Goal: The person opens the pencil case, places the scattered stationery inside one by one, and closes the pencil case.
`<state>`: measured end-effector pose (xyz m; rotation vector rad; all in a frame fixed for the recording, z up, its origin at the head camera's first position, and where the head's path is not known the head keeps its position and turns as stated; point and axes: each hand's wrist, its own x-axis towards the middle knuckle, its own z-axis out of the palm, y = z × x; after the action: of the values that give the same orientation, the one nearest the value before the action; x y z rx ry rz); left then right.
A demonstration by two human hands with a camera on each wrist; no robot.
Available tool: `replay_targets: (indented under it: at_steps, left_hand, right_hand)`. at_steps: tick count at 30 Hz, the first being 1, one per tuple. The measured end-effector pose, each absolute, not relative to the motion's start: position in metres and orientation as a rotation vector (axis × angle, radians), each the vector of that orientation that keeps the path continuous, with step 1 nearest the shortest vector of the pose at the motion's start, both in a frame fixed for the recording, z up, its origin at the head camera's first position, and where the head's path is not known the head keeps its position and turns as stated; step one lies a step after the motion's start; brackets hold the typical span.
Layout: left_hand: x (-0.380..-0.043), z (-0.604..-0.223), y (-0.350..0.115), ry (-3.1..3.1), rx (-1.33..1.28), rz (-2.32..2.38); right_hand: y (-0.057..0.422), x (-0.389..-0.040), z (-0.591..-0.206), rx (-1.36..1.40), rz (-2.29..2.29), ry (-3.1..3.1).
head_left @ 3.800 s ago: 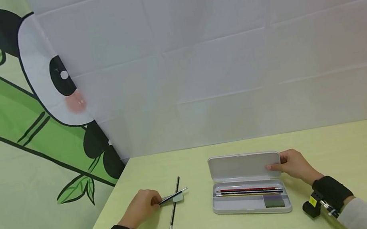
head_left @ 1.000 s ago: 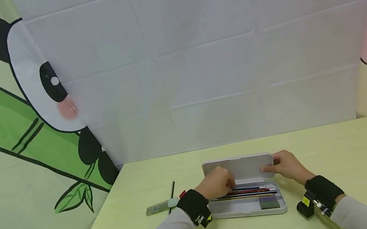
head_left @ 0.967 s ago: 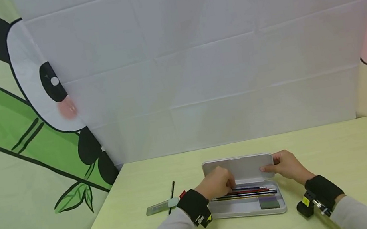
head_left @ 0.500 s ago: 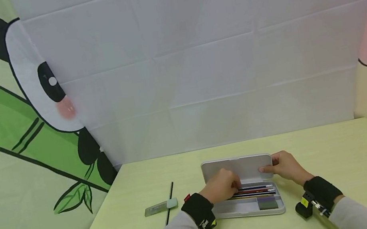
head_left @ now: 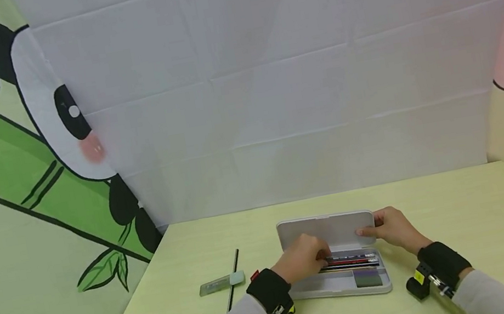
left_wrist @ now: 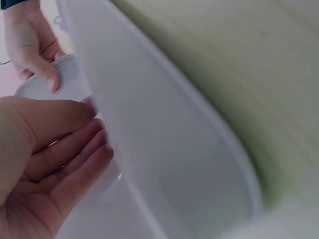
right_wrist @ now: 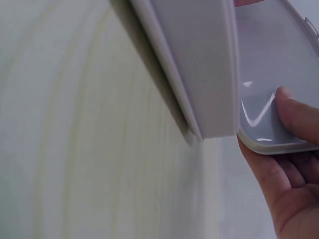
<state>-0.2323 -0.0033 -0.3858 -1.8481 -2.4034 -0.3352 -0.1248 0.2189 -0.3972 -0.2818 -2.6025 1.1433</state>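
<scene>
A white pencil case (head_left: 323, 285) lies with its lid (head_left: 339, 227) raised. Several pencils (head_left: 352, 261) fill its back compartment, and a grey and purple block (head_left: 367, 277) sits at its front right. My left hand (head_left: 301, 257) reaches over the case's left part, thumb and fingers bent together at the pencils' left ends. It appears to pinch a pencil, though the case wall hides the fingertips in the left wrist view. At the lid's right edge, my right hand (head_left: 396, 230) grips the lid, thumb on the inner face and fingers behind, as the right wrist view confirms.
Left of the case, a black pencil (head_left: 230, 297) lies on the pale yellow table (head_left: 446, 213). Beside it are a translucent ruler-like strip (head_left: 213, 286) and a pale green block (head_left: 236, 278) resting across the pencil. A white cloth (head_left: 281, 91) hangs behind.
Earlier my left hand held a pencil above the ruler-like strip; it has since moved right into the case. Over the last half second the pencils there shift slightly. My right hand keeps holding the lid.
</scene>
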Motion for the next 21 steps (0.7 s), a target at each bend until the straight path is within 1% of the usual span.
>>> replay_targets:
  at_steps: [5, 11, 16, 21]
  left_hand:
    - [-0.238, -0.379, -0.03, -2.281, -1.782, -0.472]
    - [-0.259, -0.372, -0.075, -2.112, -1.658, -0.592]
    - [-0.279, -0.375, -0.118, -2.139, -1.546, -0.56]
    - [-0.297, -0.38, -0.16, -2.282, -1.518, -0.512]
  right_hand:
    - [0.22, -0.126, -0.402, -0.265, 1.151, -2.602]
    - [0.223, -0.127, -0.402, -0.225, 1.129, -2.596]
    - [0.225, -0.128, -0.407, -0.246, 1.138, -2.603]
    - [0.226, -0.128, -0.412, -0.247, 1.16, -2.597]
